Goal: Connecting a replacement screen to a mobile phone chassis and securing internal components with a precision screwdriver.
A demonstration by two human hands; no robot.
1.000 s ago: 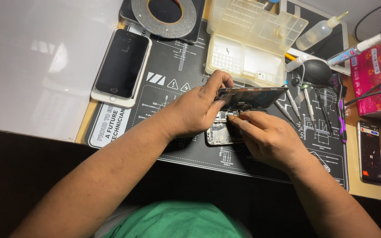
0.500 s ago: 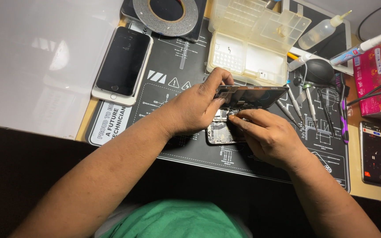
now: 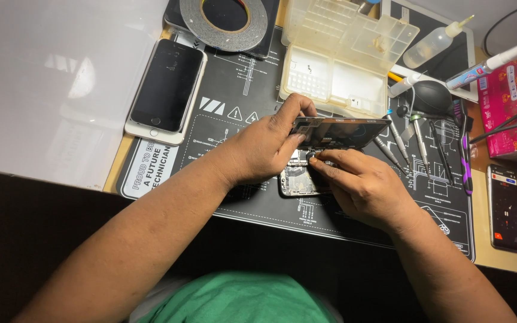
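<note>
A black repair mat (image 3: 234, 107) printed with white diagrams covers a pale wooden desk; a glossy white board (image 3: 43, 84) lies to its left; the opened phone body (image 3: 299, 179) lies flat on the mat between both hands, its lifted screen panel (image 3: 342, 131) tilted above it; the left hand (image 3: 264, 149) pinches the panel's left edge between thumb and fingers; the right hand (image 3: 366, 185) has its fingers pressed together, tips at the phone body under the panel, and whether they grip anything cannot be told; a translucent plastic parts box (image 3: 342, 60) stands open behind; a flat tape roll (image 3: 225, 21), a dark-screened white phone (image 3: 166, 90), metal screwdrivers (image 3: 414, 137)
</note>
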